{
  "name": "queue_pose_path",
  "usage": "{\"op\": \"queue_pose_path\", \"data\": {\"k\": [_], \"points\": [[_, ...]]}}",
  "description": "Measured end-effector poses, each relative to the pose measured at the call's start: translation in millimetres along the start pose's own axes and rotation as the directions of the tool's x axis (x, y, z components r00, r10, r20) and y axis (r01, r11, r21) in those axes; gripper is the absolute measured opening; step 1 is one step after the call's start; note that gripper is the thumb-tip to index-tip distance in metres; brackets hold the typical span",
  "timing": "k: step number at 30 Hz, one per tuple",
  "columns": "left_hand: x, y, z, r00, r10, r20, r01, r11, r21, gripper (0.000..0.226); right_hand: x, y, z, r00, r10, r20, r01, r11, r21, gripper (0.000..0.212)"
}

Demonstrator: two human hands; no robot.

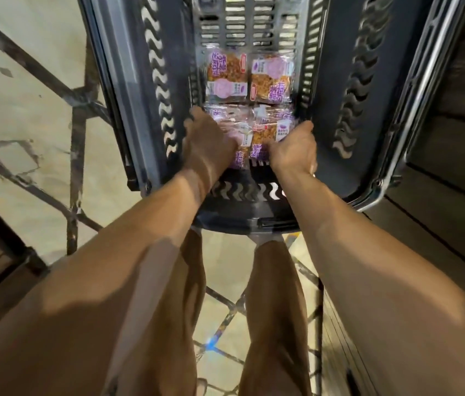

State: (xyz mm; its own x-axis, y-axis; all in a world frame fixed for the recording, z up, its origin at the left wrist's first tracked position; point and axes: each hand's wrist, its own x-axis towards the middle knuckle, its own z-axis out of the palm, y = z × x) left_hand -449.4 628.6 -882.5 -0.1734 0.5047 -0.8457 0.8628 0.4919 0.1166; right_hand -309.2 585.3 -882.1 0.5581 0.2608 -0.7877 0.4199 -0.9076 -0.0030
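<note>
A dark plastic shopping basket [368, 81] stands in front of me, seen from above. On its slotted floor lie several clear snack packets with purple and orange print. Two flat packets [249, 77] lie side by side farther in. A nearer bundle of packets [257, 132] sits between my hands. My left hand [207, 141] reaches down on the bundle's left side, fingers curled over its edge. My right hand [294, 150] grips the bundle's right side, its fingertips hidden under the wrappers.
The basket's metal handle [422, 90] lies along its right rim. Cream floor tiles with dark joints [25, 115] spread to the left. Dark wooden boards [459, 138] run along the right. My legs [271, 310] stand below the basket.
</note>
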Motion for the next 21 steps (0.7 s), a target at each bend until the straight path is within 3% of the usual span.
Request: {"op": "queue_pose_path", "data": {"k": [8, 12, 16, 21], "points": [[-12, -12, -1, 0.988, 0.021, -0.155, -0.036, 0.995, -0.094, 0.053, 1, 1, -6, 0.998, 0.063, 0.014, -0.063, 0.998, 0.031, 0.064], [-10, -20, 1, 0.993, -0.008, -0.115, -0.006, 0.992, -0.126, 0.060, 7, 1, -13, 0.996, 0.081, 0.038, -0.082, 0.996, 0.046, 0.061], [-22, -16, -7, 0.996, 0.049, -0.074, -0.056, 0.994, -0.094, 0.037, 6, 1, -18, 0.995, 0.086, 0.042, -0.090, 0.992, 0.093, 0.055], [-35, -18, -8, 1.000, 0.021, 0.020, -0.014, 0.951, -0.310, 0.042, -6, -2, -21, 0.994, 0.052, 0.096, -0.062, 0.992, 0.106, 0.043]]}}
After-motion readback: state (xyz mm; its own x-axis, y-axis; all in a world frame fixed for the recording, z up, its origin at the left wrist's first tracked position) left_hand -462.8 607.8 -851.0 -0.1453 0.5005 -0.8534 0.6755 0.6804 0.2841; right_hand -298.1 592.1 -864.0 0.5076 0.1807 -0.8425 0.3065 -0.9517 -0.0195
